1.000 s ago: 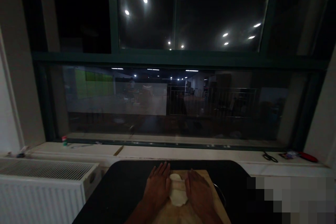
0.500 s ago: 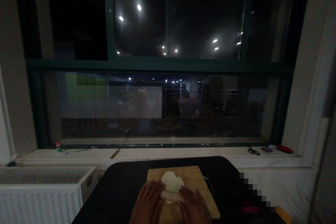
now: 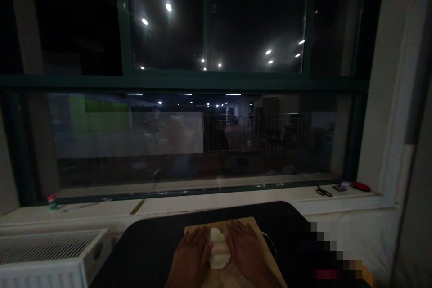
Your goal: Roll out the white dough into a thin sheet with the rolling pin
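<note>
A flattened piece of pale dough lies on a wooden board. A light rolling pin crosses the dough, its middle visible between my two hands. My left hand rests over the pin's left end, with its fingers extended forward. At the other end my right hand presses down, its long fingers reaching toward the board's far edge. Both palms hide the pin's ends and the dough's sides. The dim light blurs finer detail.
The board rests on a black table, with a thin metal loop beside it. Black scissors and a red object lie on the windowsill. A small red-capped container stands left, above a white radiator.
My right hand has moved forward and now covers more of the dough's right side. My left hand stays by the pin's left end. The view has turned slightly right.
</note>
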Motion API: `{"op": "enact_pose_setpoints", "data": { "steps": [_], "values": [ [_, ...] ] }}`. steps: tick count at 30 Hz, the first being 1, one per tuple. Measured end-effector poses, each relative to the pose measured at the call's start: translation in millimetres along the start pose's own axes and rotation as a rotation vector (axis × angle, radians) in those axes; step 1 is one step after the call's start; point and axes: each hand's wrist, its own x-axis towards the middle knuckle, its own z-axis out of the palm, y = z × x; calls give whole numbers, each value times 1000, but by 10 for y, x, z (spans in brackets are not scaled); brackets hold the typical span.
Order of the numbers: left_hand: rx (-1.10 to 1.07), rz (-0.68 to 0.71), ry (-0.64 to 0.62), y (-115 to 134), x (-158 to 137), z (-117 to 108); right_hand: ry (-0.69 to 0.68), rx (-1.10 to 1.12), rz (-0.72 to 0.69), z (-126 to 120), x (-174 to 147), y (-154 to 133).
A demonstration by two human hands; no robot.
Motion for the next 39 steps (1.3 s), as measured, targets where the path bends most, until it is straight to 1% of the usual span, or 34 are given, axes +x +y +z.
{"op": "enact_pose_setpoints", "data": {
  "steps": [4,8,10,13,15,18,21,24,32,37,39],
  "values": [
    [33,-15,-88,-40,287,-40,-30,-64,24,36,305,24],
    [29,-89,-164,-126,606,-21,-34,-133,64,158,555,100],
    [16,-120,-167,-191,750,35,-36,-160,106,229,660,144],
    [3,-95,-150,-295,924,152,-29,-150,149,327,796,208],
    [7,-81,-135,-347,1007,218,-27,-118,170,389,871,251],
    [34,-106,-127,-373,1076,257,-41,-80,175,468,945,311],
    [77,-125,-110,-338,1069,225,-42,-77,171,497,949,336],
    [107,-128,-83,-274,992,169,-33,-80,178,458,880,310],
    [129,-104,-41,-96,717,90,30,-94,134,335,472,192],
    [138,-75,-66,72,474,-23,65,-29,74,128,205,85],
    [78,-58,-15,81,337,-12,83,-20,54,44,133,44]
  ]
}}
